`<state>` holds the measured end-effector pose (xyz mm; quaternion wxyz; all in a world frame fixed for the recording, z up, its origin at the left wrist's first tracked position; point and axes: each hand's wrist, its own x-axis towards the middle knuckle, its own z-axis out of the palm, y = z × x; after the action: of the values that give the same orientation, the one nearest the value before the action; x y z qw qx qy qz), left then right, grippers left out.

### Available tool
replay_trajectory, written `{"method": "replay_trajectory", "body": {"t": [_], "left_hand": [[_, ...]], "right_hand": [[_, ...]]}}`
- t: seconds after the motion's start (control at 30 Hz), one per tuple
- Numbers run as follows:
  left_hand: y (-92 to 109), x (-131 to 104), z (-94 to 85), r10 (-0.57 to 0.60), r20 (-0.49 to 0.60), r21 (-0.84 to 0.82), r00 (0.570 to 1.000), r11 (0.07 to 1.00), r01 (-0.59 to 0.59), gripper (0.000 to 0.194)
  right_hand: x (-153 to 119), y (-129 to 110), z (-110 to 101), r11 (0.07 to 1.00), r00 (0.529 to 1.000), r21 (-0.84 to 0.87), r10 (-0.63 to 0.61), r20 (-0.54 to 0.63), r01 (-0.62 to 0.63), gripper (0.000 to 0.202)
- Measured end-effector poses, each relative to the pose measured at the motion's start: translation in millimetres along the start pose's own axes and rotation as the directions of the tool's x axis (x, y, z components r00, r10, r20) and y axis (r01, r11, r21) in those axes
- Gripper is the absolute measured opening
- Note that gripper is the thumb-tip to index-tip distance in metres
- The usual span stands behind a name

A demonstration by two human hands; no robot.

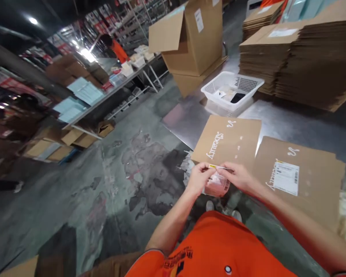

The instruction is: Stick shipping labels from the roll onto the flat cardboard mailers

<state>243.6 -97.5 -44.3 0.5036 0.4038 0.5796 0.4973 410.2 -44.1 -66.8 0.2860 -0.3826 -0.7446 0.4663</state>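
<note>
**Pink packet (pixel 217 188) held at edge of metal table (pixel 279 117)**

Left hand (pixel 196 177) and right hand (pixel 238 175) both pinch the packet's upper edge; it hangs between them, before a flat printed carton (pixel 236 140). Table surface: bare metal, reflective. On it: a white basket (pixel 217 100) with small items, stacked flattened cardboard (pixel 314 69), a tall carton (pixel 203 50) with flap out. Room: grey floor (pixel 112 184), patchy, dark-stained; beyond, a long table (pixel 99 103) and a person in orange (pixel 120 52).
</note>
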Motion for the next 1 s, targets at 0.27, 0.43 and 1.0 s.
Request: {"method": "replay_trajectory", "body": {"t": [0.27,0.43,1.0], "left_hand": [[-59,25,-20.5,-0.19,-0.088,0.132,0.978,0.971,0.2,0.038],[-104,-20,-68.3,-0.353,0.026,0.167,0.935,0.924,0.344,0.036],[-39,45,-38.9,-0.016,0.062,0.118,0.998,0.993,0.009,0.039]], "right_hand": [[72,39,-26,0.93,0.973,-0.365,-0.11,-0.202,0.03,0.028],[112,48,-54,0.666,0.972,-0.74,-0.105,-0.21,-0.088,0.037],[60,76,-45,0.607,0.823,-0.602,0.164,-0.544,-0.519,0.068]]}}
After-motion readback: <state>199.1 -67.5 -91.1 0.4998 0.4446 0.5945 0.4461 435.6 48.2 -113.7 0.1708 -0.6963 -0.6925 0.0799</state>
